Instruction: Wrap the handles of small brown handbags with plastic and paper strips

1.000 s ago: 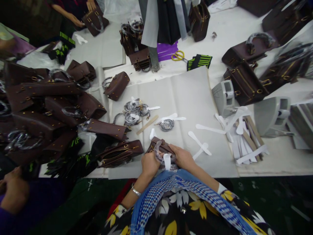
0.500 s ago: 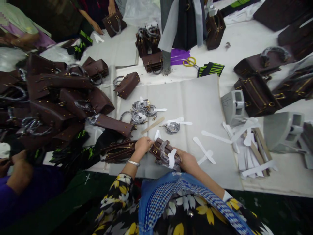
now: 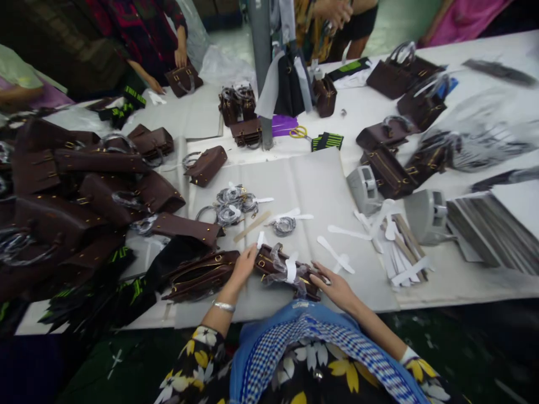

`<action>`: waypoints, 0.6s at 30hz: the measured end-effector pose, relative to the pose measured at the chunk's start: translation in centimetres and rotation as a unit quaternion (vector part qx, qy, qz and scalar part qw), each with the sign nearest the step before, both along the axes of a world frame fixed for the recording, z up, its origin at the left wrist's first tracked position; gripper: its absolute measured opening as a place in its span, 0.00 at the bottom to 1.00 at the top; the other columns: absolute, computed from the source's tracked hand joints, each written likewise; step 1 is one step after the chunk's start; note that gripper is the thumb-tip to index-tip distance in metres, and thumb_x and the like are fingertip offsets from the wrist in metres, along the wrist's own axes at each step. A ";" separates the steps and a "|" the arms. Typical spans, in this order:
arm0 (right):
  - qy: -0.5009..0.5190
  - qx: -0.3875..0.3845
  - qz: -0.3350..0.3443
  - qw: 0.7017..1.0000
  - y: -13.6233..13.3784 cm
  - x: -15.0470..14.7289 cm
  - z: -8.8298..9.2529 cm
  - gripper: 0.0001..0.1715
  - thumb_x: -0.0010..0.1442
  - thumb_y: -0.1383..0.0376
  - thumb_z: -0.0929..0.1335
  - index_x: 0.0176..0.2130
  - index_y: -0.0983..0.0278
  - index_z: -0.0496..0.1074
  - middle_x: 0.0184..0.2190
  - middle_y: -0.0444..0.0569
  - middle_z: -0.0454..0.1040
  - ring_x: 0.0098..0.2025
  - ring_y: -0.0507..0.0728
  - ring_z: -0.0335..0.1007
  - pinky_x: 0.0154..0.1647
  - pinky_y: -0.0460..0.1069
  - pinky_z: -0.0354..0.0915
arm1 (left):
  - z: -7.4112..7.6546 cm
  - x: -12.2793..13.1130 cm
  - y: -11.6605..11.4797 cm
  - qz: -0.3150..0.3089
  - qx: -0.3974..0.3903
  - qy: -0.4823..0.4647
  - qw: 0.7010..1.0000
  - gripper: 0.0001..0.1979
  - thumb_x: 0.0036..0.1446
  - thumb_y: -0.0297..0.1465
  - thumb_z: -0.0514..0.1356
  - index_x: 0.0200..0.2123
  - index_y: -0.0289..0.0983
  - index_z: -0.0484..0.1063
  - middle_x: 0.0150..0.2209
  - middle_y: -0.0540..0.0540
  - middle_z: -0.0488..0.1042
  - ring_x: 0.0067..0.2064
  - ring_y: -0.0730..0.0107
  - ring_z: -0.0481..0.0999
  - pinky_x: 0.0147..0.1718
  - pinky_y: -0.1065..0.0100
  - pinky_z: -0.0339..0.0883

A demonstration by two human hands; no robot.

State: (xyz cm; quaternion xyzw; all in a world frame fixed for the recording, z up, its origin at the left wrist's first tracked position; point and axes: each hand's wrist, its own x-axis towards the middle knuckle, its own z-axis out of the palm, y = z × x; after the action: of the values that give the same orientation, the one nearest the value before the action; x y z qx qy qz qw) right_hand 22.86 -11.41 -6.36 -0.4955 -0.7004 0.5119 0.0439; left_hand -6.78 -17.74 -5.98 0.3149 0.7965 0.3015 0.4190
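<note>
- I see the right hand (image 3: 337, 289) loosely open, fingers laid on the right end of a small brown bag (image 3: 304, 274). The left hand (image 3: 244, 265) is at the bag's left end, fingers bent; I cannot tell whether they pinch it.
- The worktable (image 3: 458, 283) ends just on the body side of the grip, near the blue apron (image 3: 256, 336).
- I have bare grey sheet (image 3: 370, 286) right of the right hand; one unzipped bag (image 3: 202, 275) crowds the left.
- Since half a second ago, the right-hand fingers have spread from a closer hold, and my view takes in more far table.
- Beyond the grip I count one lone coil (image 3: 283, 225), one tan strip (image 3: 251, 226), two crossed white strips (image 3: 336, 256); farther right, two grey dispensers (image 3: 426, 216).
</note>
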 end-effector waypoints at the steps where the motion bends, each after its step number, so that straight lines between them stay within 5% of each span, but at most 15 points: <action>1: 0.014 -0.005 -0.004 1.000 -0.3 -0.1 0.0 0.36 0.59 0.48 0.63 0.61 0.61 0.63 0.59 0.52 0.67 0.61 0.63 0.62 0.63 0.59 0.56 | 0.2 0.8 -0.5 0.023 0.010 -0.038 0.999 0.28 0.63 0.47 0.44 0.56 0.38 0.67 0.57 0.39 0.71 0.58 0.59 0.69 0.56 0.58 0.61; 6: 0.068 0.036 0.030 0.997 -1.2 -1.6 1.3 0.32 0.59 0.52 0.66 0.59 0.60 0.66 0.56 0.51 0.70 0.57 0.61 0.67 0.59 0.55 0.60 | -0.3 3.0 -1.7 0.158 -0.001 -0.241 0.958 0.32 0.58 0.53 0.49 0.55 0.37 0.69 0.54 0.38 0.74 0.56 0.53 0.71 0.55 0.51 0.64; 10: 0.035 0.107 -0.040 0.993 -1.5 -1.7 2.4 0.21 0.63 0.57 0.61 0.50 0.57 0.75 0.48 0.50 0.78 0.49 0.61 0.73 0.52 0.52 0.64 | -0.6 3.2 0.3 0.136 -0.026 -0.220 0.966 0.31 0.59 0.53 0.46 0.53 0.40 0.71 0.48 0.40 0.78 0.56 0.50 0.72 0.52 0.51 0.68; 13: 0.032 0.139 -0.066 0.988 -1.3 -0.4 3.2 0.20 0.63 0.57 0.60 0.44 0.58 0.77 0.40 0.48 0.80 0.42 0.60 0.75 0.45 0.50 0.65 | 0.6 4.0 2.4 0.111 -0.002 -0.191 0.975 0.29 0.59 0.53 0.43 0.55 0.47 0.68 0.49 0.44 0.77 0.58 0.54 0.70 0.52 0.54 0.69; 18: 0.047 0.156 -0.162 0.973 2.0 3.6 4.5 0.27 0.64 0.52 0.57 0.32 0.63 0.77 0.27 0.45 0.77 0.32 0.57 0.71 0.35 0.48 0.64 | 3.0 5.8 4.3 0.105 0.129 -0.215 0.962 0.31 0.58 0.53 0.47 0.60 0.47 0.59 0.65 0.46 0.59 0.66 0.56 0.58 0.52 0.55 0.70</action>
State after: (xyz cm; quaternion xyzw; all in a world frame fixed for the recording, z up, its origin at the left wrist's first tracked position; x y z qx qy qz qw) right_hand 26.51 -9.46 -1.83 -0.5645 -0.6794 0.4051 0.2358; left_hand -1.03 -13.44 -2.93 0.2089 0.6706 0.5041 0.5025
